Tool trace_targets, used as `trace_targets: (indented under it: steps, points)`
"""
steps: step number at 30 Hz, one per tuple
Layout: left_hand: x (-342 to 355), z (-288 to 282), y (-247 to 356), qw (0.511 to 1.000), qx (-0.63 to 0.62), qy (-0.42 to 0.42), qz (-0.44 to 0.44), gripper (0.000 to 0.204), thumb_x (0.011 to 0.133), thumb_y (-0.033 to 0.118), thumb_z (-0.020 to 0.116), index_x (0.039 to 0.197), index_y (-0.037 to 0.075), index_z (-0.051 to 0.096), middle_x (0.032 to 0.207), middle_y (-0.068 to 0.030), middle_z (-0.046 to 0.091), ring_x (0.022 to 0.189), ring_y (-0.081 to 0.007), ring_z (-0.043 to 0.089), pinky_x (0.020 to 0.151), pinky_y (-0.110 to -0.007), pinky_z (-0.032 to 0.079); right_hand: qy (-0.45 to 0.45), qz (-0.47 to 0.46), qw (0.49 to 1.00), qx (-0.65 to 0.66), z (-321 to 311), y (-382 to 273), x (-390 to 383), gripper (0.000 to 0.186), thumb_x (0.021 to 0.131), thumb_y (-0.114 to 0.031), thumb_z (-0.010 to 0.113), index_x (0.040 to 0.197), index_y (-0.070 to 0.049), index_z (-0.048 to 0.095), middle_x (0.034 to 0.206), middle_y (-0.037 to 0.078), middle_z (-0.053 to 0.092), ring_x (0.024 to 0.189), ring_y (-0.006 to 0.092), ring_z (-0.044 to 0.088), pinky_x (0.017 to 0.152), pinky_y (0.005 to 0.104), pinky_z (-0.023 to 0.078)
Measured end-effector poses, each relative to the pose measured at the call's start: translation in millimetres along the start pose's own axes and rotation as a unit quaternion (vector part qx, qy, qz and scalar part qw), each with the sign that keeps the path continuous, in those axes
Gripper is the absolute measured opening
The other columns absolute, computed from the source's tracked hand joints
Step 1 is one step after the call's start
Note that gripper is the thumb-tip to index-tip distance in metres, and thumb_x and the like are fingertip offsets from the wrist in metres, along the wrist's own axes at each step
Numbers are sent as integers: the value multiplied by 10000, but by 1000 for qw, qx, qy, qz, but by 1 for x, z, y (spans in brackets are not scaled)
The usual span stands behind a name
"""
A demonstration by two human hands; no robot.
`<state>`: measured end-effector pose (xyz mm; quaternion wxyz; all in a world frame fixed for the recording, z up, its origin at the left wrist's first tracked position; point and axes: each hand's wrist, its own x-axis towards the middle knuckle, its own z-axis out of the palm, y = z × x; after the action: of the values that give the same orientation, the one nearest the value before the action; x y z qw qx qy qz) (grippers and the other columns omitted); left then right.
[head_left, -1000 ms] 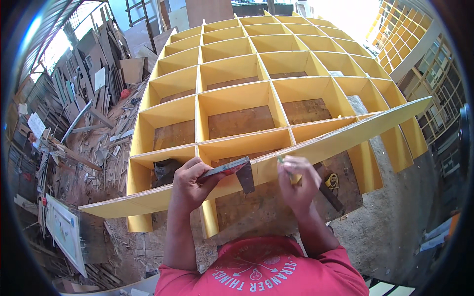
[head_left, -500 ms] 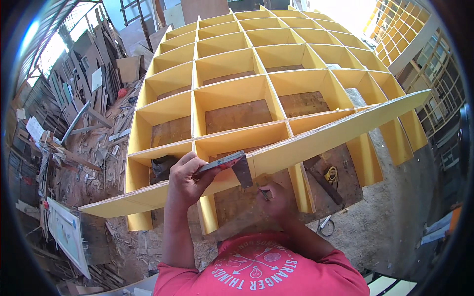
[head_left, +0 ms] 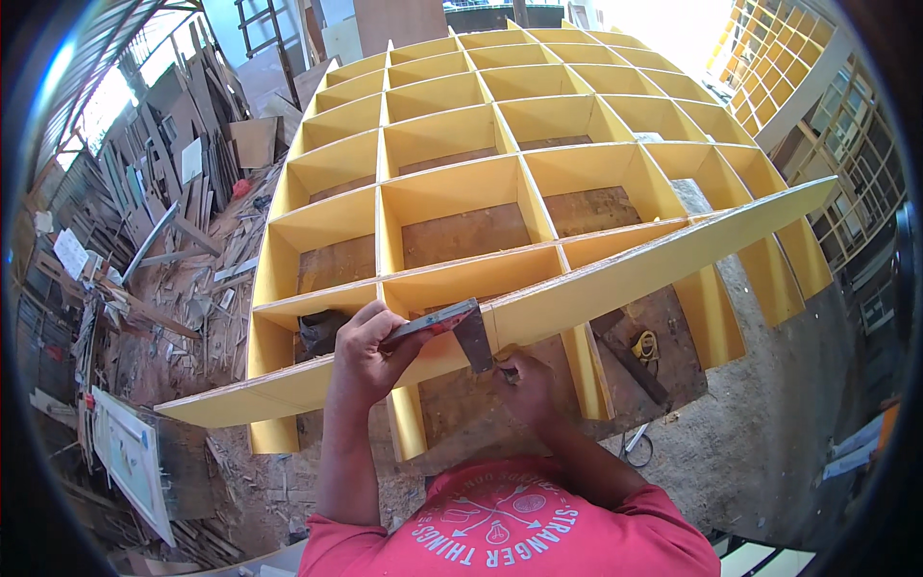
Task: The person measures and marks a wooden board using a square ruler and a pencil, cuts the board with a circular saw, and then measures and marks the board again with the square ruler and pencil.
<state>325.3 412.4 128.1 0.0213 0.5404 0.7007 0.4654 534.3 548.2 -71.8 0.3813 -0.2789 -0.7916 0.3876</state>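
And the square [head_left: 469, 332] is held against the board [head_left: 567, 308], blade down its yellow face!
It is gripped by the left hand [head_left: 367, 348]; just right of the blade's tip, the right hand [head_left: 528, 387] is curled nearly closed, whatever is pinched there too small to be made out. The board is set aslant across the near side of the yellow grid [head_left: 433, 199], spread out ahead of both hands. Right of the right hand, a tape [head_left: 645, 344] is seen near a dark bar [head_left: 635, 366]. Well left of the left hand, the floor [head_left: 216, 337] is littered with scraps.
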Motion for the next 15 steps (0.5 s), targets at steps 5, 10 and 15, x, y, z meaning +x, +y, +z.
trace_targets:
  steps: [5, 10, 15]
  points:
    - [-2, 0, 0, 1000, -8, 1, -7, 213, 897, 146, 928, 878, 8, 766, 751, -44, 560, 643, -149, 536, 577, -336, 414, 29, -58, 998, 12, -21, -48, 19, 175, 857, -92, 869, 936, -38, 722, 887, 183, 765, 753, 333, 765, 667, 418, 596]
    - [-2, 1, 2, 1000, 1, 5, -2, 201, 891, 149, 925, 889, 15, 775, 749, -44, 558, 651, -158, 545, 584, -342, 422, 114, -195, 972, 59, -50, -121, 71, 155, 867, 31, 853, 938, -23, 726, 889, 156, 791, 775, 309, 790, 695, 386, 613]
    - [-5, -2, -3, 1000, 6, -3, 5, 195, 893, 152, 919, 887, 19, 776, 751, -56, 567, 644, -176, 555, 583, -352, 428, 175, -240, 950, 100, -70, -158, 108, 150, 934, 56, 840, 968, 8, 702, 942, 172, 804, 884, 206, 801, 785, 323, 637]
